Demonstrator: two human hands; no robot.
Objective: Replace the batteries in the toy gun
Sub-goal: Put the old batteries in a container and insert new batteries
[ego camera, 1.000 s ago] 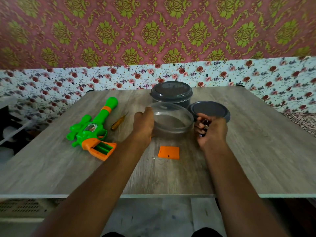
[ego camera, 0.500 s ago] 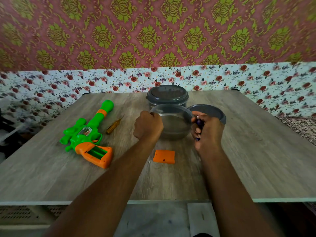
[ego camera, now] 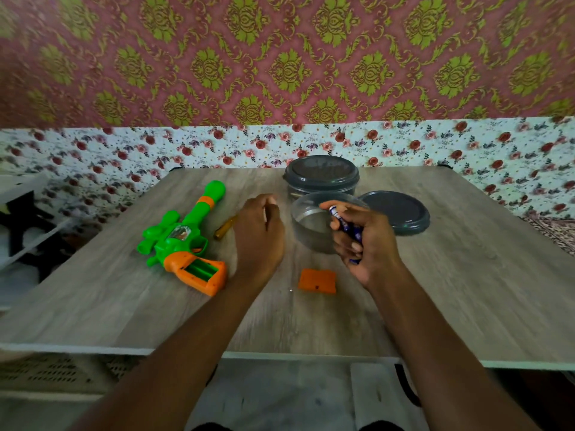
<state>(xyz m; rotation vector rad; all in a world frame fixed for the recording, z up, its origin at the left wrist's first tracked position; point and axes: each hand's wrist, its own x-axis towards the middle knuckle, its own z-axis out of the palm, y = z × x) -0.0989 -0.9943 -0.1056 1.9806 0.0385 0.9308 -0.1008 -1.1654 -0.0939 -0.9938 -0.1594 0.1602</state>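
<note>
Batteries [ego camera: 345,225] are gripped in the right hand [ego camera: 371,247]; the left hand [ego camera: 259,234] is loosely curled, seemingly empty; the toy gun [ego camera: 183,241] is laid on the worktop [ego camera: 466,275], compartment opened, cover [ego camera: 317,280] removed; insertion and closing are judged undone.

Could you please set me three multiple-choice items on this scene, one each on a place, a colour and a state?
1. Where does the orange cover lie?
A. in the bowl
B. on the table, nearer the person than the bowl
C. on the gun
2. What colour is the gun's handle?
A. orange
B. blue
C. grey
3. What is the right hand doing?
A. resting flat
B. holding the cover
C. holding batteries

Answers: 1 B, the cover lies on bare wood in front of the bowl; 2 A, the handle is orange below the green body; 3 C, its fingers curl round the batteries.
</note>
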